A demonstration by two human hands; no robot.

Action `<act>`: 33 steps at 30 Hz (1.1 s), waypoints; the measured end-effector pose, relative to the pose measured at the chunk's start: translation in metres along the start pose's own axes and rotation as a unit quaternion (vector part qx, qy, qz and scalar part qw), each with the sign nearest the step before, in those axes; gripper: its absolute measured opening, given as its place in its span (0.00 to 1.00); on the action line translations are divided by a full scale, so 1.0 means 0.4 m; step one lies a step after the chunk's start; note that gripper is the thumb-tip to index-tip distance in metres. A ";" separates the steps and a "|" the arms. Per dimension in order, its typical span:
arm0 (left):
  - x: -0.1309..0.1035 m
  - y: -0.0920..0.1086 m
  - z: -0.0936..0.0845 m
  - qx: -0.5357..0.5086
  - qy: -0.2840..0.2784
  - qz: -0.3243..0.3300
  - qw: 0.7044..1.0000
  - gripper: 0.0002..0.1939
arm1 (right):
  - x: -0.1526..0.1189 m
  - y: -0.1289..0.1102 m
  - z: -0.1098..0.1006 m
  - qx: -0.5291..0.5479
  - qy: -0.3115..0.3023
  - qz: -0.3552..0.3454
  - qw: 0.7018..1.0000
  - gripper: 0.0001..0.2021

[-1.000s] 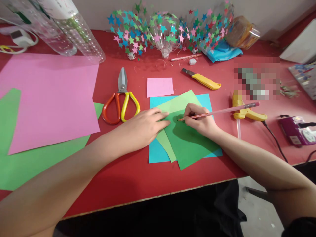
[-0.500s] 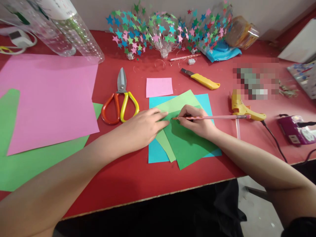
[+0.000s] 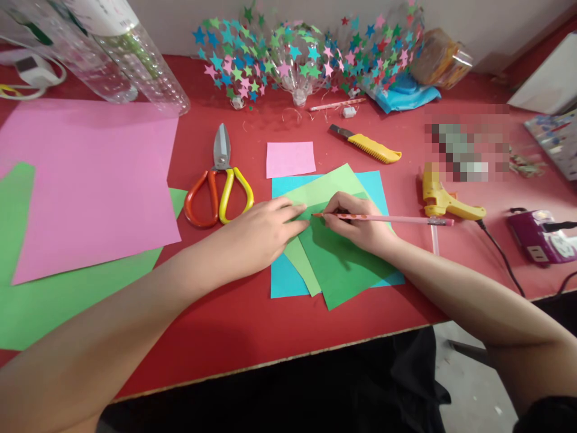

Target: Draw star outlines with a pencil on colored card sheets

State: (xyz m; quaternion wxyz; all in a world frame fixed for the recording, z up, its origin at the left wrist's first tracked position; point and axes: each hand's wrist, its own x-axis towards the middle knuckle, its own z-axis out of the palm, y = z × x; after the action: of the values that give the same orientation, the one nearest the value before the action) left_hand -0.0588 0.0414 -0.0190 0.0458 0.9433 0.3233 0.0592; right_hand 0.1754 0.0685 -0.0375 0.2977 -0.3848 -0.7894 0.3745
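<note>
My right hand [image 3: 358,224] is closed round a pink pencil [image 3: 401,220], its tip at the dark green paper [image 3: 342,270] near the upper left part of that sheet. Fingers stretched out, my left hand [image 3: 274,231] lies flat and presses on the left edge of the papers. Beneath the dark green sheet is a light green paper [image 3: 333,183], and a blue paper [image 3: 288,279] lies at the bottom of the stack. Just above the stack sits a small pink paper [image 3: 291,159]. Scissors [image 3: 220,174] with red and yellow handles lie beyond my left forearm.
A yellow utility knife [image 3: 372,147], a yellow glue gun [image 3: 451,201] and a purple power socket [image 3: 538,237] lie to the right. Large pink paper [image 3: 99,186] covers green paper [image 3: 81,300] at left. Plastic bottles [image 3: 139,66] and star-covered decorations [image 3: 297,54] stand at the back.
The pencil's tip has shifted slightly left on the dark green paper, and its eraser end has dropped a little. My left hand stays in place.
</note>
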 end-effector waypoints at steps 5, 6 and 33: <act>0.000 0.000 0.001 -0.003 0.001 -0.003 1.000 0.16 | -0.001 -0.004 0.003 -0.001 0.028 0.014 1.000 0.07; 0.000 0.000 0.002 -0.005 0.002 -0.003 1.000 0.16 | -0.001 -0.004 0.003 -0.001 0.032 0.017 0.999 0.07; -0.002 -0.002 0.003 0.006 0.001 -0.001 1.000 0.17 | -0.007 0.010 0.002 -0.006 0.058 0.010 0.998 0.08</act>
State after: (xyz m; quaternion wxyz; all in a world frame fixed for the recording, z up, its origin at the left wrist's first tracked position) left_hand -0.0596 0.0415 -0.0205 0.0396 0.9434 0.3242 0.0579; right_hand 0.1778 0.0674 -0.0417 0.3370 -0.4159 -0.7691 0.3492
